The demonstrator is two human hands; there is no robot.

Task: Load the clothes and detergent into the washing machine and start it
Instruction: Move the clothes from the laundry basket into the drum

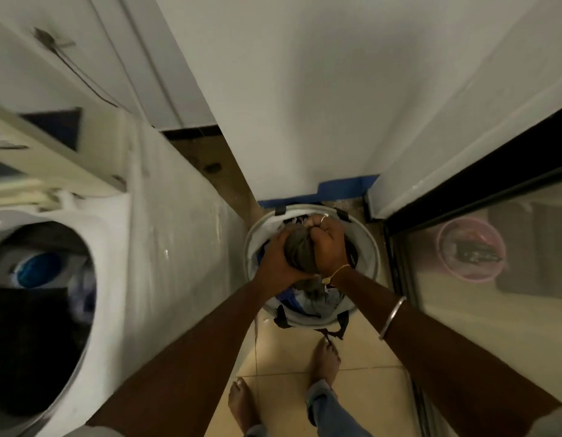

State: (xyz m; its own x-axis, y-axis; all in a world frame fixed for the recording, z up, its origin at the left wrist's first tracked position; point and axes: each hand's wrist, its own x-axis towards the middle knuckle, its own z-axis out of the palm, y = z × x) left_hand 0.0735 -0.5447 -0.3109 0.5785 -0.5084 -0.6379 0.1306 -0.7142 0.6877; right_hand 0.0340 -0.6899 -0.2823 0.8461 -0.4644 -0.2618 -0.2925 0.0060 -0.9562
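Our left hand and right hand, both clenched round one grey garment, above laundry basket at centre. Washing machine at nine o'clock: lid open, partly loaded; we judge more clothes, detergent and start outstanding.

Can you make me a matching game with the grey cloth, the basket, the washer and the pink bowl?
Things:
1. grey cloth
2. basket
3. washer
4. pink bowl

Places:
A. behind the glass door, far right
B. on the floor, by the feet
C. bunched in both hands
D. on the left, lid open

Pairs: 1-C, 2-B, 3-D, 4-A
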